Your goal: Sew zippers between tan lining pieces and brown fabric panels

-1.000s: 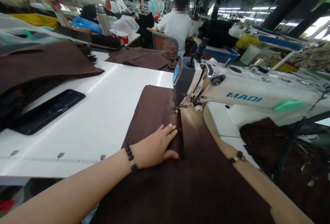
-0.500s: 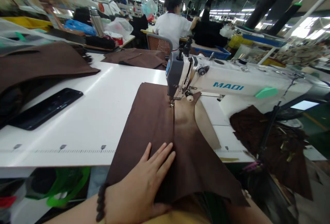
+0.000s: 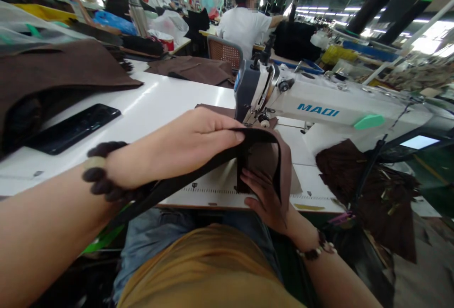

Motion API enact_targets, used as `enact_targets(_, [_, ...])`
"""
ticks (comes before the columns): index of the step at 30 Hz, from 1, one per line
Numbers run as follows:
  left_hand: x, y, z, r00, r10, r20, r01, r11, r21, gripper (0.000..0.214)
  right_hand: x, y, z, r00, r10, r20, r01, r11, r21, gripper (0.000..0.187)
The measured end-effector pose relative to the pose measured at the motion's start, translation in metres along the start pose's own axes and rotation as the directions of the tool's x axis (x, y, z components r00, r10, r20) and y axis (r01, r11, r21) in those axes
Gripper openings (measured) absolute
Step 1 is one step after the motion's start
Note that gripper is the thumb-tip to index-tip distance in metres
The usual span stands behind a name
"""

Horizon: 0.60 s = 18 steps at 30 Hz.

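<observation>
A brown fabric piece (image 3: pixel 285 166) is lifted and folded over in a loop in front of the white sewing machine (image 3: pixel 319 104). My left hand (image 3: pixel 177 145) grips its raised upper edge between thumb and fingers, close to the machine's needle end. Inside the loop is my right hand (image 3: pixel 264 192), with fingers stretched to the left and thumb apart, touching the lower layer of the fabric. The needle and presser foot are mostly hidden behind the lifted fabric. Part of the brown fabric still lies flat behind my left hand.
A black phone (image 3: pixel 76 128) lies on the white table (image 3: pixel 166 100), left of the machine. Brown fabric piles (image 3: pixel 64 69) rest at the far left and back. Dark brown scraps (image 3: pixel 369 194) hang at the right. A person in a white shirt (image 3: pixel 241 31) sits ahead.
The left hand was flat on the fabric; now it holds the near part raised and folded over. My right hand has come into view inside the fold. The view has tilted down.
</observation>
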<state>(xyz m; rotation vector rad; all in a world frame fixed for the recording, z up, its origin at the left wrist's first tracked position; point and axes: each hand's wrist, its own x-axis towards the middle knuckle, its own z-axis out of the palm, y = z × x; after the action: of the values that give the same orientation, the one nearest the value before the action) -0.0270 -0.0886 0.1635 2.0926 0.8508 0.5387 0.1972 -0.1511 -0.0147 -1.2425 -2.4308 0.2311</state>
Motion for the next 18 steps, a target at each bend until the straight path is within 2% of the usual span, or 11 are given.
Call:
enact_targets(3, [0.006, 0.010, -0.007, 0.998, -0.055, -0.035, 0.054, 0.998, -0.012, 0.028, 0.003, -0.004, -0.005, 0.999, 0.033, 0.042, -0.034, 0.999, 0.023, 0.047])
enact_targets(6, [0.006, 0.009, -0.007, 0.994, -0.096, -0.048, 0.095, 0.995, -0.018, 0.030, 0.007, -0.009, -0.010, 0.995, 0.080, 0.067, -0.084, 0.994, 0.065, 0.042])
enact_targets(13, [0.008, 0.001, -0.007, 0.990, -0.136, -0.023, 0.134, 0.989, -0.066, 0.034, 0.005, -0.003, -0.006, 0.997, 0.076, 0.006, -0.076, 0.995, 0.061, 0.038])
enact_targets(18, [0.012, 0.007, -0.005, 0.988, -0.150, 0.019, 0.151, 0.986, -0.073, 0.036, 0.017, -0.003, -0.018, 0.999, 0.053, 0.003, -0.053, 0.997, 0.052, 0.037])
